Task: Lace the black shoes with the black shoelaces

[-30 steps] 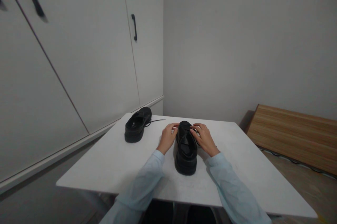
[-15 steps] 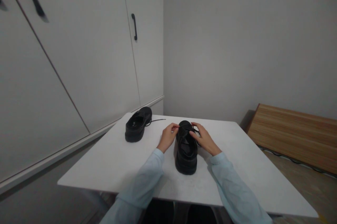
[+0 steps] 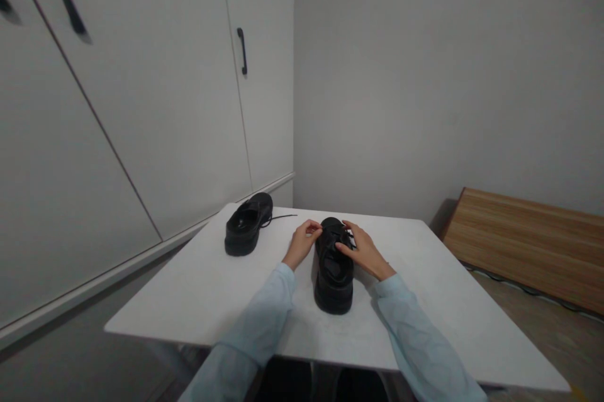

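A black shoe (image 3: 334, 267) stands in the middle of the white table (image 3: 198, 292), toe pointing away from the person, with a hand at either side of its laced front. The left hand (image 3: 301, 243) rests against the shoe's left flank, its fingertips pinched at the top edge — on a lace, it seems, though the strand is too thin and dark to be sure. The right hand (image 3: 362, 250) lies over the right side with the thumb now reaching in across the laces; a second ago it sat a little further out, so both hands have crept inward onto the lacing. The shoe itself has hardly moved. The other shoe (image 3: 248, 224) sits well apart, near the far left corner, one loose lace (image 3: 282, 217) trailing on the tabletop.
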Motion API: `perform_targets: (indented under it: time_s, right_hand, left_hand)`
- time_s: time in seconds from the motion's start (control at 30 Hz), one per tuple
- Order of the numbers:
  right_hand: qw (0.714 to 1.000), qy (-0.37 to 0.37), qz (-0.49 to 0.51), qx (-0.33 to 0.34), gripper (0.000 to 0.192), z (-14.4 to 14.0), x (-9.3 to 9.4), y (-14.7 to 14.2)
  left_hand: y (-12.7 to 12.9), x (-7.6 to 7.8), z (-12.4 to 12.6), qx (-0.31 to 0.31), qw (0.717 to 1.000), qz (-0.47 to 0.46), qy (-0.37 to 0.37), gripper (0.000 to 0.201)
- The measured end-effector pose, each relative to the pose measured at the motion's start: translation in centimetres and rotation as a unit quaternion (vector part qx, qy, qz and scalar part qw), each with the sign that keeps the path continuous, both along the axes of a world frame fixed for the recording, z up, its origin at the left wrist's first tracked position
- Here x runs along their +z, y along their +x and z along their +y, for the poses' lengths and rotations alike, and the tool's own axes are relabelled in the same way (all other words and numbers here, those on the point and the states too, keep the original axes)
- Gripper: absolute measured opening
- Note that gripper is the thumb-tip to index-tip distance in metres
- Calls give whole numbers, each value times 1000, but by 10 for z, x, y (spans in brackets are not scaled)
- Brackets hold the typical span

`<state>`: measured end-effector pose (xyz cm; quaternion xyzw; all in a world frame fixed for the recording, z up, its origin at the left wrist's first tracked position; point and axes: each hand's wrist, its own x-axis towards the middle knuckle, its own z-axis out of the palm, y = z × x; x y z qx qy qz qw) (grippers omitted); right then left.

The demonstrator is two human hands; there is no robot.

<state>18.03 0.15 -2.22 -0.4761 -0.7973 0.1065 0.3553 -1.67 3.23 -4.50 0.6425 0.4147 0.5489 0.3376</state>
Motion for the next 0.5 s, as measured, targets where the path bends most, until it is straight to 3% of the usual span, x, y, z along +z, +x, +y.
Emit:
perform_targets:
  time_s: [0.5]
  right_hand:
    - [1000,8,-2,-16,60,-1,0,0]
  left_hand:
    - [3,-11,7,7,998,-54,-21,9]
